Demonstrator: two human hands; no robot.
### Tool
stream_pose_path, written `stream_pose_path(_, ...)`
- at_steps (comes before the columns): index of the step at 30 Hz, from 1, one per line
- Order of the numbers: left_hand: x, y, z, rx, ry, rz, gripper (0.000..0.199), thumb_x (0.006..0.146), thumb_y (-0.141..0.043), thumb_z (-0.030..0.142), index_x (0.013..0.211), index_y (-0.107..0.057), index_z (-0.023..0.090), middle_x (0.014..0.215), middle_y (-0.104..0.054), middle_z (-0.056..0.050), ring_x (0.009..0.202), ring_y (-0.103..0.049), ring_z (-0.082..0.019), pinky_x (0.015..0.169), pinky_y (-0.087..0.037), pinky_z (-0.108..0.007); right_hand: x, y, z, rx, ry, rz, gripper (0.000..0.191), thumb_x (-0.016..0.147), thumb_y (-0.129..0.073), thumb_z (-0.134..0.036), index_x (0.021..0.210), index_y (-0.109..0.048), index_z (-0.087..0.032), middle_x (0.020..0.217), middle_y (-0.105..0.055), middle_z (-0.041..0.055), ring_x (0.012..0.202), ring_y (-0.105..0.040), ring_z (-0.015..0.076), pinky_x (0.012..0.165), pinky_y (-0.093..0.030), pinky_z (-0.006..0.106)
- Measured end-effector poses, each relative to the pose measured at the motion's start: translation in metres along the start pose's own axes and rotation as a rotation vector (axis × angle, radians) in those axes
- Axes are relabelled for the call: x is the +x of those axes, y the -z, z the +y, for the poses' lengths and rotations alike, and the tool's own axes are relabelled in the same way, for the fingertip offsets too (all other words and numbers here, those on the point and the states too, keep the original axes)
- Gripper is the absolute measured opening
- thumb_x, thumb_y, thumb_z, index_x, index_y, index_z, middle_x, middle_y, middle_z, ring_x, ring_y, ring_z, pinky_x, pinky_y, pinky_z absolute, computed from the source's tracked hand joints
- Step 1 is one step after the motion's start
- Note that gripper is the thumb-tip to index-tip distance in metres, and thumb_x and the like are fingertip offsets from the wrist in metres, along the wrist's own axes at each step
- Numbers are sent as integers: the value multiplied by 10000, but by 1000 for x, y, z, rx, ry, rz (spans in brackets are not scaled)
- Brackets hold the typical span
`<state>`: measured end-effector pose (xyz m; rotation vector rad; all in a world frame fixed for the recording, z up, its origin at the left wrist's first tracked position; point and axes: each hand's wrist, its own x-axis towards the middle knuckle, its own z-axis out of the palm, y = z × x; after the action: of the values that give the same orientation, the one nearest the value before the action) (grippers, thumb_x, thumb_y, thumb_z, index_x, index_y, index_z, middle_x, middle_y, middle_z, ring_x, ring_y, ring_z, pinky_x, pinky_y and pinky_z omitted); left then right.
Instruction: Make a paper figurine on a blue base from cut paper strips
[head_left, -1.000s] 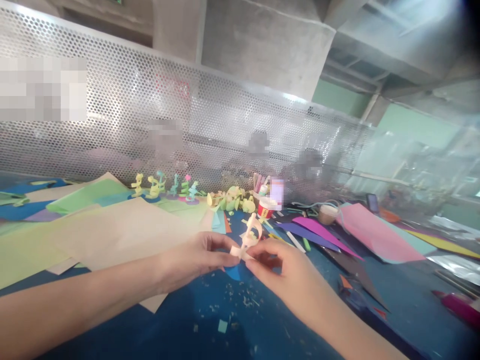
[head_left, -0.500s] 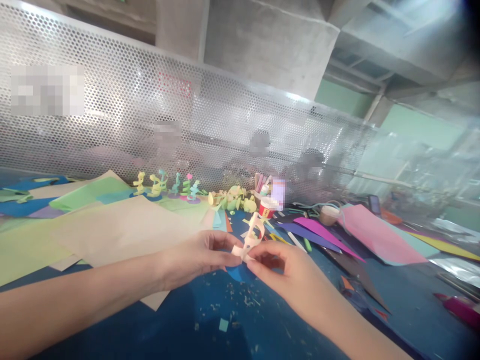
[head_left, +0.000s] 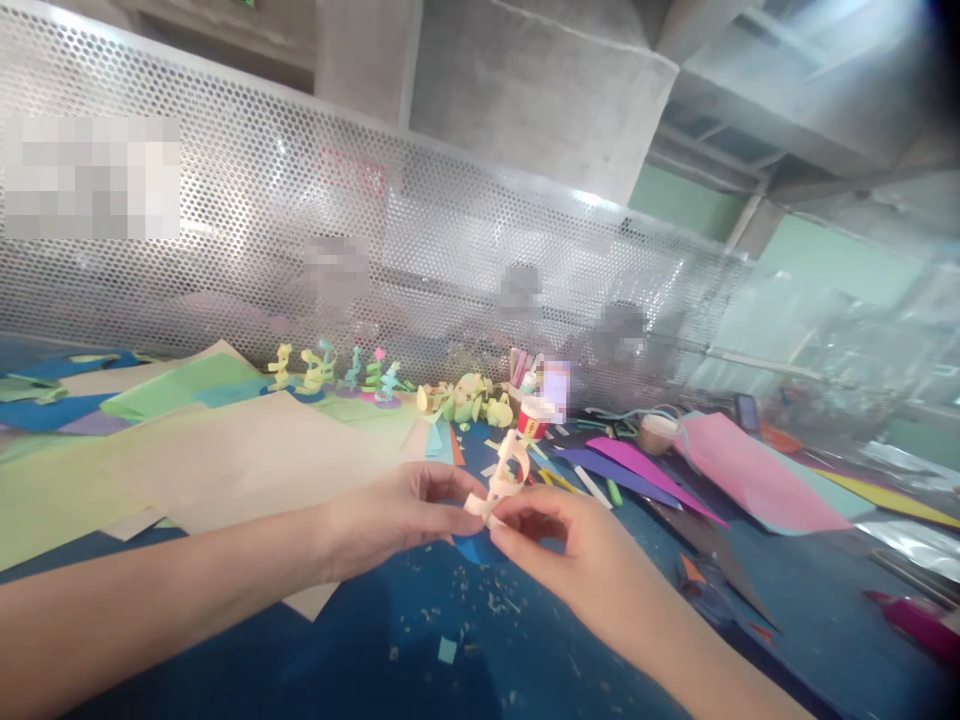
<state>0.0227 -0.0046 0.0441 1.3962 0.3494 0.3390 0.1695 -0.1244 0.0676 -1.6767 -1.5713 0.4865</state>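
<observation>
Right now my left fingers (head_left: pixel 444 518) pinch one side of the base of a cream paper figure (head_left: pixel 508 465), and my right fingers (head_left: pixel 525 502) pinch the other side, close beside them. Its looped upper part rises between my hands, over the blue surface (head_left: pixel 360 650). A bright blue paper piece (head_left: pixel 476 549) shows just below my fingertips. Beyond the figure sits a red cup (head_left: pixel 531 420), with a pile of yellow-green paper pieces (head_left: pixel 471 400) to its left. Farther left, small coiled paper figures (head_left: pixel 283 368) stand behind a large cream sheet (head_left: pixel 255 465). Off to the right lies a pink sheet (head_left: pixel 742 475), and nearer me, a pale blue square (head_left: pixel 447 650) lies among tiny scraps.
</observation>
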Motion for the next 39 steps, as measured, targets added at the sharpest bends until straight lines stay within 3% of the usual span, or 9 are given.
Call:
stream_pose_path(7, -2, -1, -2, -33, -7, 58, 264, 679, -702, 194, 926, -613, 169, 797, -552, 23, 643, -494, -54, 551, -340, -165, 2, -12, 5, 85, -7, 108, 68, 734, -607, -238, 739, -656, -190, 754, -678, 5, 692, -619, 143, 652, -495, 251)
stream_pose_path(11, -2, -3, -1, -202, -17, 34, 257, 733, -624, 166, 988, -587, 167, 835, -587, -1, 747, -576, -100, 734, -434, -218, 7, -13, 12, 104, 16, 173, 73, 736, -607, -251, 718, -641, -189, 722, -657, 1, 667, -600, 145, 635, -485, 259)
stream_pose_path(14, -1, -4, -1, -279, -19, -33, 222, 813, -491, 210, 1009, -569, 141, 894, -614, -50, 843, -615, -178, 860, -432, -314, 12, -13, 21, 130, 26, 194, 83, 741, -608, -268, 744, -648, -195, 749, -662, 4, 693, -601, 153, 661, -481, 271)
stream_pose_path(16, 0, -4, -3, -277, -20, -17, 208, 806, -496, 194, 990, -570, 134, 915, -618, -59, 854, -622, -189, 889, -425, -327, 15, -14, 27, 149, 23, 187, 101, 739, -615, -287, 753, -656, -196, 763, -665, 9, 710, -607, 159, 669, -481, 272)
stream_pose_path(21, 4, 1, -10, -215, -54, 101, 221, 723, -613, 118, 943, -592, 142, 891, -607, -26, 829, -596, -123, 854, -446, -263, 19, -13, 35, 174, -18, 124, 160, 776, -577, -330, 839, -657, -207, 870, -677, 16, 796, -623, 165, 721, -485, 265)
stream_pose_path(26, 8, 5, -15, -124, -59, 196, 233, 687, -644, 143, 914, -593, 161, 856, -609, -13, 823, -596, -132, 856, -440, -294, 19, -9, 49, 142, -19, 109, 187, 840, -479, -330, 946, -571, -207, 936, -638, 37, 829, -614, 167, 738, -490, 287)
stream_pose_path(30, 11, 9, -20, 16, -93, 231, 259, 660, -663, 195, 908, -594, 167, 938, -616, -41, 873, -590, -170, 851, -434, -323, 15, -10, 54, 17, 68, 95, 54, 837, -473, -241, 886, -484, -220, 839, -601, 6, 756, -612, 142, 712, -496, 268)
stream_pose_path(35, 17, 18, -31, 160, -122, 234, 274, 640, -662, 234, 898, -605, 164, 907, -636, -48, 839, -593, -183, 780, -459, -314, 9, -15, 48, -203, 174, 150, 182, 808, -481, -149, 967, -497, -236, 894, -605, 8, 798, -606, 138, 742, -487, 269)
stream_pose_path(39, 21, 22, -37, 191, -83, 266, 311, 644, -655, 264, 932, -620, 153, 901, -652, -53, 800, -611, -184, 767, -466, -315, 6, -17, 46, -306, 252, 79, 176, 820, -452, -112, 884, -560, -235, 857, -617, 3, 784, -607, 140, 727, -486, 273)
